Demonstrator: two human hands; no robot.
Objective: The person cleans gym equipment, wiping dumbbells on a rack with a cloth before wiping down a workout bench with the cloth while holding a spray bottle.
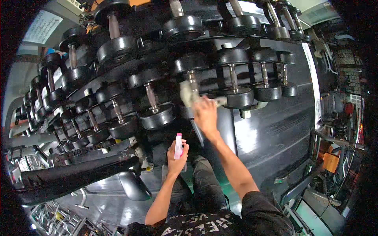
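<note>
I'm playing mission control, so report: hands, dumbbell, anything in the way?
Right hand gripping pale cloth at black round-headed dumbbell with grey metal handle. Left hand holding white-and-pink plastic spray bottle. Neighbouring dumbbells crowd both sides.

Dumbbells (151, 96) on a black rack (213, 44)
</note>
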